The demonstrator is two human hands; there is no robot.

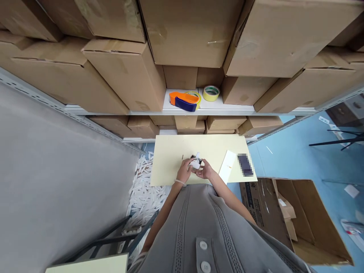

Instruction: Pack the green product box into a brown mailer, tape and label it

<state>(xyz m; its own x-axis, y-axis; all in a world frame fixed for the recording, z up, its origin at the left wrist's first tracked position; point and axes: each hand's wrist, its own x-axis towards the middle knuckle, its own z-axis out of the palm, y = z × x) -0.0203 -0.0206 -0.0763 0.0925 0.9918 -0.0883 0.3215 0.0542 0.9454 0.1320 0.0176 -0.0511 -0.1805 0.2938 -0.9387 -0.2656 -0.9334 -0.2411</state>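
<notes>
Between my two hands is a small white and dark object (195, 163) with a shiny part and a white tab sticking up; its exact kind is too small to make out. My left hand (185, 169) has its fingers closed on the object's left side. From the right, my right hand (205, 170) grips the same object, with fingers beneath and beside it. Both hands are just above the pale yellow tabletop (170, 151), near its front edge. A small brown strip (182, 157) lies left of the object.
A white sheet or flat box (227, 166) and a blurred dark rectangle (245, 165) lie at the table's right. Behind, a shelf holds cardboard boxes (196, 34), an orange and blue tape dispenser (184, 101) and a tape roll (211, 93). An open carton (304, 212) stands at right; paper strips (146, 185) cover the floor left.
</notes>
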